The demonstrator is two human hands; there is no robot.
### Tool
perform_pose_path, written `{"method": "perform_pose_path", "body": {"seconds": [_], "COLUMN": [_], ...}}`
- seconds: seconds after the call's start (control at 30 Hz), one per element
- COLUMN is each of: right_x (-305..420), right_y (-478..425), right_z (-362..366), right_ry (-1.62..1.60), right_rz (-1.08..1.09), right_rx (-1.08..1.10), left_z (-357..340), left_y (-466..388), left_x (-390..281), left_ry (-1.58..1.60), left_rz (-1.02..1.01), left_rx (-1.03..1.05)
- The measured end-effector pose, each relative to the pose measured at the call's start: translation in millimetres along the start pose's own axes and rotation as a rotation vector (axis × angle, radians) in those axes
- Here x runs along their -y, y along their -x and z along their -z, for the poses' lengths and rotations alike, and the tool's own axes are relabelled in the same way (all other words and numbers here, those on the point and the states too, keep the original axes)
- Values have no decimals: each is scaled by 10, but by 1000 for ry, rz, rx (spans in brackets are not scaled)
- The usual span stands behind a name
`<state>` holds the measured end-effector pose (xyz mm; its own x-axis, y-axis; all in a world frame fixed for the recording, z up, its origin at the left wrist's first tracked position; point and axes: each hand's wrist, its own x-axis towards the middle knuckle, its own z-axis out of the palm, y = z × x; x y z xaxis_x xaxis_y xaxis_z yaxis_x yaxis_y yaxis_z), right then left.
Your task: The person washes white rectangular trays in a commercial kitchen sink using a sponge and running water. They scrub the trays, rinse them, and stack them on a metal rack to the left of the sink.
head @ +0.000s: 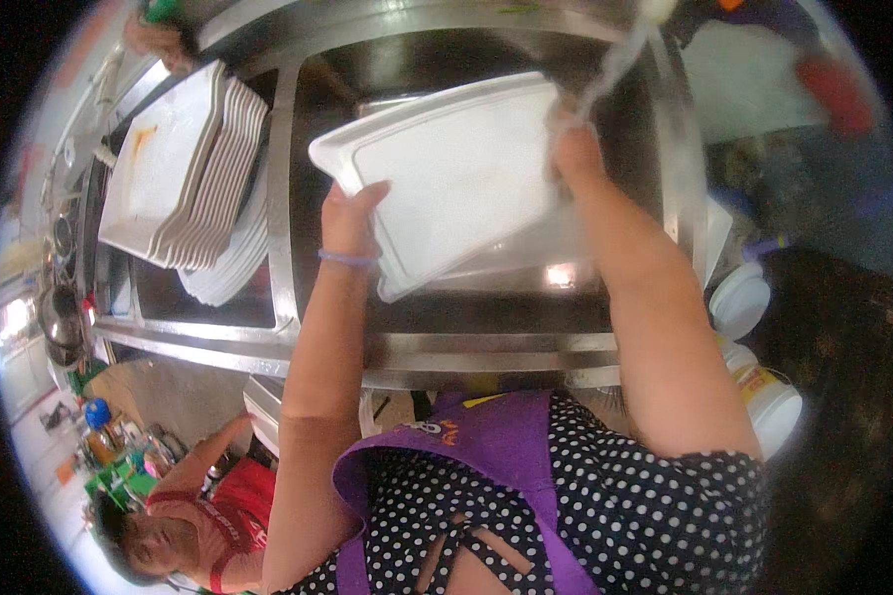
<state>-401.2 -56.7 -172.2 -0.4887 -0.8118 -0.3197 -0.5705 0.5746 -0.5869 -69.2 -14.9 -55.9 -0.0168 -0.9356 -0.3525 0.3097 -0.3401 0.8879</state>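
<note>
A white rectangular dish (461,171) is held tilted over a stainless-steel sink basin (484,316). My left hand (351,219) grips its lower left corner, the thumb lying over the rim. At the dish's right edge is my right hand (577,149), blurred, with its fingers partly hidden. A pale, translucent streak (618,71) runs down to that hand from a blurred fitting above; whether it is water or a clear hose, I cannot tell. On the left, a stack of white rectangular dishes (167,163) leans over several white plates (242,253). The top dish bears a brown-orange stain.
A metal divider (283,193) separates the two basins. White tubs (778,416) and a round white lid (742,300) are low on the right. A person in a red apron (238,498) is at lower left. Another person's hand (160,44) shows at upper left.
</note>
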Motion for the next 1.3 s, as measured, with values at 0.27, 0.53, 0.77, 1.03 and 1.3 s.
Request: {"method": "perform_pose_path", "body": {"seconds": [0.27,0.53,0.77,1.03,1.3], "right_x": [-590,799,1035,829,507], "right_y": [933,2100,2690,3027,3226], "right_z": [-345,-315,-413,-60,-209], "right_ry": [-101,-946,-1046,-93,44], "right_rz": [-163,-648,-589,404,704], "right_rx": [-125,192,693,314,96], "left_z": [80,227,106,435,650], "left_y": [-33,-12,125,378,1178], "left_x": [109,357,151,-146,-800], "left_ry": [52,165,-9,-655,33], "left_rz": [42,280,111,-214,-379], "left_rx": [-19,132,173,-37,11]}}
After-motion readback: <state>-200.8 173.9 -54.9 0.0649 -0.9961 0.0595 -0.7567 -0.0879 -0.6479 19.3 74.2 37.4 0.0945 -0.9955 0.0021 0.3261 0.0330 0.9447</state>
